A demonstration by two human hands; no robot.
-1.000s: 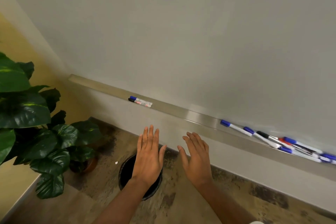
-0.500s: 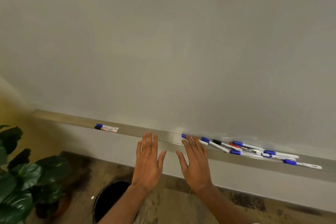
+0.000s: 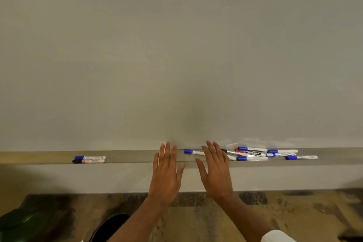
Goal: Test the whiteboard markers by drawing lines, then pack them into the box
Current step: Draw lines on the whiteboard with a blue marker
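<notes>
Your view has swung round from the corner with the plant (image 3: 21, 220) and now faces the whiteboard (image 3: 176, 55) squarely; only a scrap of leaf and part of the black bin (image 3: 110, 226) remain at the lower left. Your hands have come up from over the floor (image 3: 294, 212) to the level of the ledge (image 3: 127, 156) that runs under the board. The left hand (image 3: 166, 173) and right hand (image 3: 216, 171) are both flat with palms away from you, the fingers (image 3: 168, 151) straight and slightly spread, and they hold nothing. The heap of markers (image 3: 255, 154), which sat far to your right a second ago, now lies on the ledge just beside your right hand. One blue-capped marker (image 3: 191, 151) runs behind that hand's fingertips, though you cannot tell from here whether they touch it. A pair of markers (image 3: 89, 159) lies well apart on the ledge to your left. The board carries no lines and no box is in view, so the testing has probably not begun. You now seem placed to pick the first marker, most easily the blue-capped one with your right hand.
</notes>
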